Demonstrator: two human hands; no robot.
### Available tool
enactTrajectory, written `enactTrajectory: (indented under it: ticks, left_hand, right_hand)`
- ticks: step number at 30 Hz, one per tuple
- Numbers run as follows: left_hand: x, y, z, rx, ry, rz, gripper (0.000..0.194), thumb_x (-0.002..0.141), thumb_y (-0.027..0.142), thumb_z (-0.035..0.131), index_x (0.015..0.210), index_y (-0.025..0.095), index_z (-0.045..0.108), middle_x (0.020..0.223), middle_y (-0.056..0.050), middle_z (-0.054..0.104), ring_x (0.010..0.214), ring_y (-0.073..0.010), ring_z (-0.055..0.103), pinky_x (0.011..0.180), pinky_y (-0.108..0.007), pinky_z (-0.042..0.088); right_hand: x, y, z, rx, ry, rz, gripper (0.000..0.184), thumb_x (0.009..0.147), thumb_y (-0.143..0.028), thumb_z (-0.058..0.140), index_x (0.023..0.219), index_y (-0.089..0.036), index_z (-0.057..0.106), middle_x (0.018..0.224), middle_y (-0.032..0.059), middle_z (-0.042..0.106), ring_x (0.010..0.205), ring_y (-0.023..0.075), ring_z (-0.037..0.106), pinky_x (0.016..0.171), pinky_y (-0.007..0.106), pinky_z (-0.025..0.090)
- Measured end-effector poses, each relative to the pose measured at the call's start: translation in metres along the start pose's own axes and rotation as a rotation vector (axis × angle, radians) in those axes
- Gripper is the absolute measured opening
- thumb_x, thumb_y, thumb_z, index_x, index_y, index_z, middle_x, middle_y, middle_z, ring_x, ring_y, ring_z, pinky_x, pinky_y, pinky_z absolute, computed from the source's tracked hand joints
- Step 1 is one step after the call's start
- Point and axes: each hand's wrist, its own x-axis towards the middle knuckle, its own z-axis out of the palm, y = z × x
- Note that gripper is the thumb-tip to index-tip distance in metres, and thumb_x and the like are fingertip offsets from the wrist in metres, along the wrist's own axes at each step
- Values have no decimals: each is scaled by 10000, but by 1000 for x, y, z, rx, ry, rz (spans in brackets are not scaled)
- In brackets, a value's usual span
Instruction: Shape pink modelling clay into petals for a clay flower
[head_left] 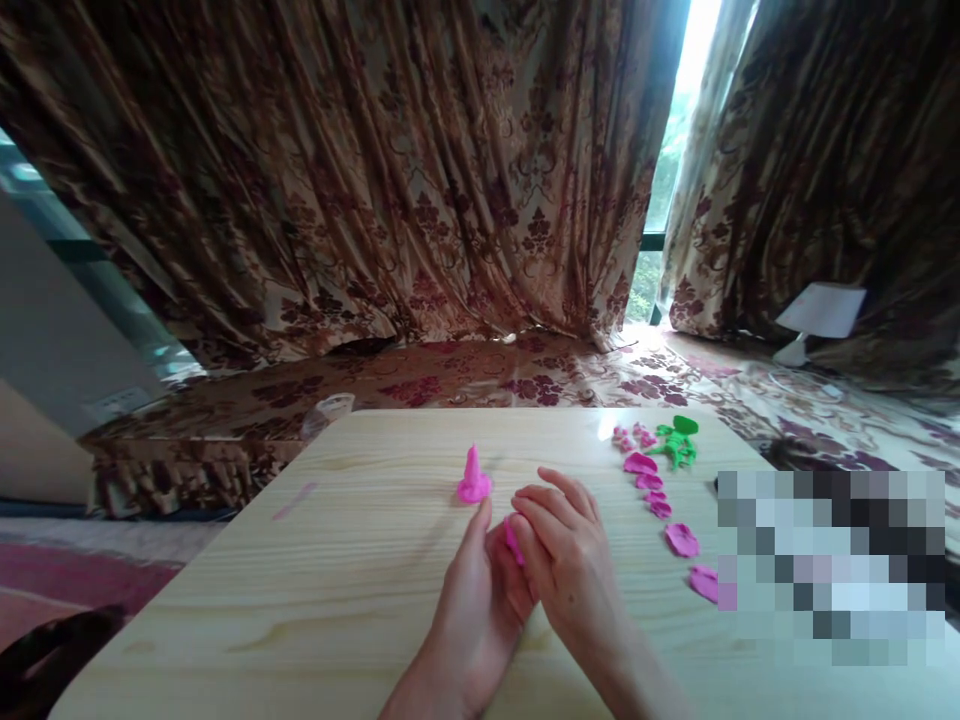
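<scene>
Near the middle of the table, my left hand is curled around a small piece of pink modelling clay. My right hand lies over it from the right, its thumb and fingers pressed against the same piece. The hands touch and hide most of that clay. Just beyond my left thumb stands a pink cone on a round flared base, apparently of the same clay. Several flat pink clay pieces lie in a line to the right of my hands.
At the back right of the table lie green leafy pieces and small pink bits. A clear container is by the back left corner. A white lamp stands on the cloth-covered ledge below patterned curtains. The right side is pixelated.
</scene>
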Motion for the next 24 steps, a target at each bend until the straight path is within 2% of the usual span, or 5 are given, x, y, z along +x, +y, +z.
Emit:
enactTrajectory:
  ticks: [4,10,17,21,24]
  left_hand:
    - [-13,18,6,65,-110,-83,381,858,429,434,903,107,633,794,-88,665,727,-155,645,682,-251,533]
    - [-13,21,4,105,-234,-108,368,879,406,385,953,139,627,977,-89,669,1009,-198,598,936,-333,436]
    - [5,25,4,150,-224,156,515,869,479,332,1231,155,504,1319,-109,493,1267,-226,386,1044,-405,312]
    - [-7,4,10,140,-239,113,464,877,444,353,1241,201,507,1285,-79,534,1265,-235,391,1041,-397,320]
    - [-15,7,9,93,-286,39,465,896,420,322,1227,161,520,1281,-100,536,1270,-223,387,1051,-372,311]
  right_hand:
    - [-4,-10,-2,60,-83,-93,287,866,-189,512,1145,-216,578,1166,48,610,1125,213,496,1051,451,270]
    - [3,-6,3,242,-16,31,223,880,-147,467,1026,-201,626,916,44,663,883,168,588,835,325,472]
    - [1,-43,4,217,-159,-103,376,838,-169,482,1211,-161,524,1356,87,446,1284,240,337,1076,440,277]
    - [17,-26,5,89,-79,112,451,881,-224,423,1326,-152,398,1380,107,415,1314,252,291,1071,504,253]
    - [10,-16,8,55,-129,10,470,885,-165,361,1355,-155,359,1383,96,419,1333,248,259,1077,523,221]
